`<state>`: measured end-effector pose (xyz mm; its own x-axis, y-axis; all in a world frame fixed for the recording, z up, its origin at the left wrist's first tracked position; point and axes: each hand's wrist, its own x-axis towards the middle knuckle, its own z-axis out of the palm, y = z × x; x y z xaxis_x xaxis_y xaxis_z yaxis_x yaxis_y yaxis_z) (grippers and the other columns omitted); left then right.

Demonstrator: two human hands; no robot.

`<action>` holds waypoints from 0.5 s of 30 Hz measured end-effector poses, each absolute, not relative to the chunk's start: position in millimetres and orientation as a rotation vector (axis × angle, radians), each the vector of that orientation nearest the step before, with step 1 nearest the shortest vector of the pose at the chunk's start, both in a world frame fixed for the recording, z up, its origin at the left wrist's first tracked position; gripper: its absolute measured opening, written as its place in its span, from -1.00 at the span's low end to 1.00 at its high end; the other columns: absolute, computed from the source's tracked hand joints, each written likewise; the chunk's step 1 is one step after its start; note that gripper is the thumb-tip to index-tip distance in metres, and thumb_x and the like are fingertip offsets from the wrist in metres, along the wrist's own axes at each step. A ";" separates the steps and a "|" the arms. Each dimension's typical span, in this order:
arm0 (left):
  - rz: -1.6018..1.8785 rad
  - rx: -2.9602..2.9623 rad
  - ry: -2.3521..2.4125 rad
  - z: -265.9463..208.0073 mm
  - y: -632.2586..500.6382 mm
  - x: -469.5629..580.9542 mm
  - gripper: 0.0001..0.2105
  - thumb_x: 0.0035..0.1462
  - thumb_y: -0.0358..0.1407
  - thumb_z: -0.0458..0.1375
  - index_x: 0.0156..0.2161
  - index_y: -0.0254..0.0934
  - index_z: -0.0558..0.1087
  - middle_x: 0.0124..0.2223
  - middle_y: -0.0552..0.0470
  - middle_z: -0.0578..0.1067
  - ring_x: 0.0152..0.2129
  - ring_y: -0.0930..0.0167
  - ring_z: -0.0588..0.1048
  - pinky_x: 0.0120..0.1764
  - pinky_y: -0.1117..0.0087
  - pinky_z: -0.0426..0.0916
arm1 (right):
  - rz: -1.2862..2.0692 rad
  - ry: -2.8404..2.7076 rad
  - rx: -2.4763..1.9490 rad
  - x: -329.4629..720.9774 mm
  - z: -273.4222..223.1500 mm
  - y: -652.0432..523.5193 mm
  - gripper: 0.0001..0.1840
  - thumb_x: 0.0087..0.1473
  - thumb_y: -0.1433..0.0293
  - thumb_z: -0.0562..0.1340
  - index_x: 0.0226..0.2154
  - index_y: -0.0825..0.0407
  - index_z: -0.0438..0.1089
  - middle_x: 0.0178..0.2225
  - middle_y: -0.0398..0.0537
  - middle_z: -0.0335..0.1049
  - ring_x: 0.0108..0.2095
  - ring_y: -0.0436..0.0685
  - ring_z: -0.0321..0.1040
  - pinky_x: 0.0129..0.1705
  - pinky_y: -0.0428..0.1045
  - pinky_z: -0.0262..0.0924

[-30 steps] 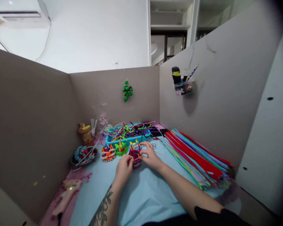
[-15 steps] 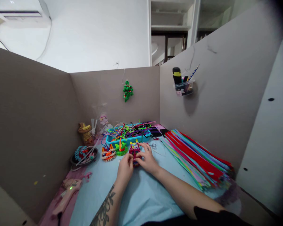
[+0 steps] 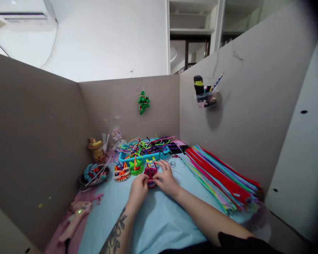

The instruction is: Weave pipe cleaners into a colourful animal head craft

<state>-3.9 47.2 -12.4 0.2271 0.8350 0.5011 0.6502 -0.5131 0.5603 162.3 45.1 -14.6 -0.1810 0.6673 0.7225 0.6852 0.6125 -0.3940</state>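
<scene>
A small magenta pipe-cleaner figure [image 3: 151, 172] sits between my two hands over the blue sheet. The fingertips of my left hand [image 3: 138, 188] pinch its left side. My right hand [image 3: 167, 179] grips it from the right with thumb and fingers, and those fingers partly cover it. Just left of it stand a green pipe-cleaner figure [image 3: 136, 167] and an orange and cream pipe-cleaner figure [image 3: 121, 172]. A yellow and light blue piece [image 3: 150, 163] shows behind it.
Behind is a blue basket [image 3: 145, 157] of mixed pipe cleaners. Bundled pipe cleaners [image 3: 219, 173] lie right, near scissors [image 3: 172, 164]. At left are a dark bowl [image 3: 96, 180] and a pink glue gun [image 3: 75, 218] with a lit green light. Grey partitions [image 3: 127, 106] surround the table.
My left hand has shifted slightly left and down, and more of the magenta figure shows between my hands. My right hand has barely moved.
</scene>
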 end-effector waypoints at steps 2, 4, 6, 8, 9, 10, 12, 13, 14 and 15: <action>1.154 2.259 1.403 -11.9 47.2 -3.8 -0.82 0.06 -0.42 -0.04 -0.40 -0.28 0.41 -0.39 -0.03 0.46 -0.40 0.37 0.41 -0.31 0.38 0.27 | -0.021 -1.889 -1.081 161.8 -14.1 44.6 -0.92 -0.11 0.44 0.28 -0.51 -0.06 0.51 0.13 -0.11 0.11 0.19 0.28 -0.19 0.18 0.23 -0.20; 1.156 2.247 1.393 -12.3 47.6 -2.9 -0.83 0.05 -0.42 -0.04 -0.40 -0.28 0.40 -0.38 -0.03 0.46 -0.39 0.37 0.41 -0.30 0.38 0.27 | 0.004 -1.875 -1.088 160.6 -14.6 44.7 -0.91 -0.11 0.44 0.27 -0.50 -0.06 0.51 0.14 -0.11 0.09 0.19 0.28 -0.21 0.19 0.23 -0.23; 1.166 2.231 1.379 -13.3 48.1 -1.5 -0.84 0.05 -0.41 -0.04 -0.39 -0.28 0.39 -0.38 -0.02 0.46 -0.41 0.38 0.41 -0.31 0.39 0.27 | 0.055 -1.841 -1.101 158.6 -16.5 45.8 -0.92 -0.12 0.42 0.27 -0.50 -0.06 0.51 0.15 -0.12 0.07 0.19 0.28 -0.21 0.19 0.24 -0.24; 1.175 2.217 1.369 -14.8 48.5 -0.4 -0.86 0.05 -0.41 -0.04 -0.39 -0.27 0.37 -0.40 0.00 0.45 -0.43 0.39 0.41 -0.35 0.41 0.27 | 0.112 -1.800 -1.115 155.8 -19.4 47.8 -0.94 -0.14 0.41 0.29 -0.53 -0.05 0.50 0.15 -0.12 0.07 0.19 0.29 -0.21 0.19 0.25 -0.23; 1.177 2.211 1.366 -15.4 48.6 -0.2 -0.87 0.05 -0.40 -0.04 -0.39 -0.27 0.35 -0.41 0.01 0.45 -0.45 0.39 0.41 -0.37 0.42 0.27 | 0.133 -1.781 -1.120 154.4 -20.9 48.9 -0.95 -0.15 0.41 0.29 -0.55 -0.05 0.49 0.15 -0.12 0.07 0.19 0.29 -0.21 0.18 0.25 -0.22; 1.178 2.206 1.361 -15.9 48.7 -0.1 -0.88 0.05 -0.40 -0.04 -0.39 -0.27 0.34 -0.42 0.02 0.44 -0.46 0.40 0.41 -0.38 0.42 0.26 | 0.148 -1.767 -1.122 153.0 -22.2 49.8 -0.96 -0.16 0.41 0.30 -0.56 -0.04 0.48 0.15 -0.11 0.06 0.19 0.29 -0.21 0.18 0.26 -0.22; 1.173 2.196 1.348 -16.2 48.7 -0.9 -0.90 0.05 -0.40 -0.05 -0.39 -0.26 0.32 -0.42 0.04 0.43 -0.48 0.41 0.40 -0.39 0.43 0.26 | 0.164 -1.755 -1.122 151.2 -23.9 51.1 -0.95 -0.16 0.42 0.29 -0.58 -0.03 0.47 0.14 -0.10 0.07 0.20 0.29 -0.22 0.18 0.25 -0.20; 1.170 2.195 1.339 -15.9 48.5 -1.5 -0.90 0.04 -0.41 -0.05 -0.38 -0.26 0.31 -0.42 0.04 0.43 -0.49 0.42 0.40 -0.39 0.43 0.26 | 0.170 -1.755 -1.122 150.8 -24.1 51.2 -0.95 -0.15 0.42 0.29 -0.58 -0.02 0.46 0.14 -0.10 0.07 0.20 0.29 -0.23 0.18 0.25 -0.20; 1.169 2.200 1.329 -15.3 48.3 -2.4 -0.91 0.04 -0.41 -0.05 -0.38 -0.26 0.30 -0.42 0.05 0.42 -0.48 0.42 0.40 -0.39 0.43 0.26 | 0.175 -1.757 -1.122 150.7 -23.8 51.1 -0.94 -0.15 0.42 0.28 -0.58 -0.02 0.46 0.14 -0.10 0.07 0.20 0.29 -0.23 0.18 0.25 -0.21; 1.169 2.213 1.318 -14.5 47.9 -3.3 -0.91 0.04 -0.41 -0.04 -0.38 -0.25 0.30 -0.41 0.04 0.42 -0.47 0.42 0.40 -0.37 0.43 0.26 | 0.175 -1.761 -1.123 151.0 -23.2 50.7 -0.93 -0.14 0.43 0.27 -0.58 -0.02 0.45 0.14 -0.11 0.07 0.20 0.29 -0.23 0.18 0.26 -0.21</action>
